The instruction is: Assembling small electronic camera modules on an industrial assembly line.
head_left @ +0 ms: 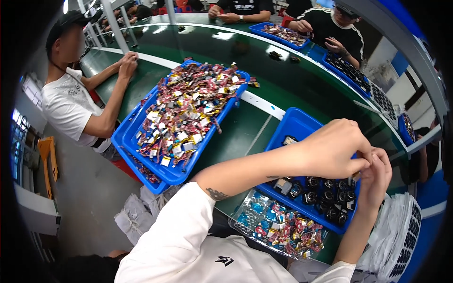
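Blue plastic crowding a green bench [236, 146]

At far left, one co-worker [71, 101] in a white shirt is holding both hands together over the bench edge. Next, well left of the wearer's hands, two smooth blue trays are lying stacked: the upper tray [177, 178] is bearing a heap of flat silver-and-yellow pieces [188, 113] mixed with crinkled red bits, too many to count, while the lower tray [155, 187] is peeking out beneath.

One thin, shiny, clear tray [240, 228] is lying below the left forearm [255, 174], holding similar pieces beside glossy blue ones.

The left hand [332, 146] is curling inward, thumb and forefinger almost closed. Directly beneath it, one blue parts tray [295, 113] is carrying black parts [328, 193] with round, ringed fronts; more than a dozen are showing, overlapping too closely for an exact count. They are lying below the left hand and mostly left of the right.

The right hand [376, 181] is bending its fingers half-closed, meeting the left fingertips; whatever they are pinching is hidden, so I cannot tell. Farther right, one layered white stack [391, 236] is standing beside the right forearm.
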Demonstrator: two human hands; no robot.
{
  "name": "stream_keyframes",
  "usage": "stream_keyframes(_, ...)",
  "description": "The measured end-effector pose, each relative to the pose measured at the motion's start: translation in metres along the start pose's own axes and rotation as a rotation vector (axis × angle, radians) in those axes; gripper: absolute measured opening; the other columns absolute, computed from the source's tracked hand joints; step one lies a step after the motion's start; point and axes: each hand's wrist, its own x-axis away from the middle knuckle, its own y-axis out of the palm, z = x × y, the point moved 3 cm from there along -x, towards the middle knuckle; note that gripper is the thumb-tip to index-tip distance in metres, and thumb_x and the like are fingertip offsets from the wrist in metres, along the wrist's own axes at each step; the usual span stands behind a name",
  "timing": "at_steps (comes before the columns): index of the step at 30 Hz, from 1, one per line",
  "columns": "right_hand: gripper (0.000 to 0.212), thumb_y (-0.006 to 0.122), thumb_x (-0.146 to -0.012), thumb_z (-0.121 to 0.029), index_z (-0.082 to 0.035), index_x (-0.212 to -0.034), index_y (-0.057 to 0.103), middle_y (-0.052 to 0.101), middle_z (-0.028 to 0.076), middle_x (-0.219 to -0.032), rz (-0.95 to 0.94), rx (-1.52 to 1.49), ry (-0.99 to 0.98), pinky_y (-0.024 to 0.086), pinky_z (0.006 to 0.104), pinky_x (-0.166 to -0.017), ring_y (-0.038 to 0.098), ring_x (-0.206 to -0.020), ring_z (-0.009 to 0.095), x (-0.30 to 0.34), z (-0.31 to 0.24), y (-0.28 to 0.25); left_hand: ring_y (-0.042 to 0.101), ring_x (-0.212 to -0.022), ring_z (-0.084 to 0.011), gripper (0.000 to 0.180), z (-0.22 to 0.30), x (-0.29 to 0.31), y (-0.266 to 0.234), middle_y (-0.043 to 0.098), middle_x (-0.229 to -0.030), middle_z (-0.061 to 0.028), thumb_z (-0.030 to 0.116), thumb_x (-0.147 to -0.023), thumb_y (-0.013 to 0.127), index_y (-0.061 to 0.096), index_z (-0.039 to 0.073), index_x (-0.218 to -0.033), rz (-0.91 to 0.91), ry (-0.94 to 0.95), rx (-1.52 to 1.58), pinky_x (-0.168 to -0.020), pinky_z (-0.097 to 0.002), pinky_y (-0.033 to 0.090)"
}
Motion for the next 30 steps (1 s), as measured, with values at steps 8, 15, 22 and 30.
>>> stream_keyframes(8,0.021,0.074,-0.076,-0.009,-0.003,-0.095,0.065,0.061,0.006,-0.096,-0.023,0.447,-0.368,0.045,0.0235,-0.068,0.057,-0.084,0.011,-0.003,-0.01,0.008,0.063,-0.07,-0.0161,0.02,-0.001,-0.003,-0.011,0.068,-0.076,-0.0095,0.002,-0.07,0.075,0.074,0.004,-0.089,0.155,-0.107,-0.188,-0.064,-0.0267,0.05)
stream_keyframes(15,0.01,0.068,-0.084,-0.006,0.0,-0.091,0.067,0.067,0.004,-0.085,0.006,0.232,-0.099,0.049,0.0195,-0.066,0.062,-0.076,0.006,0.002,-0.012,0.008,0.056,-0.069,-0.0126,0.007,0.007,-0.009,-0.001,0.064,-0.079,-0.0066,0.001,-0.071,0.071,0.068,0.001,-0.078,0.118,-0.09,-0.281,-0.061,-0.0254,0.041)
stream_keyframes(22,0.011,0.067,-0.081,-0.001,0.001,-0.092,0.07,0.064,0.008,-0.091,-0.043,0.338,-0.232,0.053,0.0245,-0.072,0.063,-0.083,0.013,0.0,-0.013,-0.001,0.055,-0.071,-0.0056,0.011,-0.016,-0.004,0.012,0.064,-0.078,-0.0022,0.002,-0.082,0.064,0.066,-0.004,-0.091,-0.043,-0.453,0.188,-0.065,-0.0203,0.044)
stream_keyframes(30,0.009,0.07,-0.076,-0.002,0.0,-0.084,0.073,0.066,0.011,-0.082,-0.098,0.235,-0.329,0.055,0.0268,-0.072,0.066,-0.077,0.016,-0.002,-0.018,0.007,0.048,-0.074,-0.0017,0.012,-0.038,0.006,-0.011,0.057,-0.08,0.0031,0.011,-0.091,0.063,0.061,0.0,-0.089,-0.1,-0.523,0.181,-0.066,-0.0155,0.035)
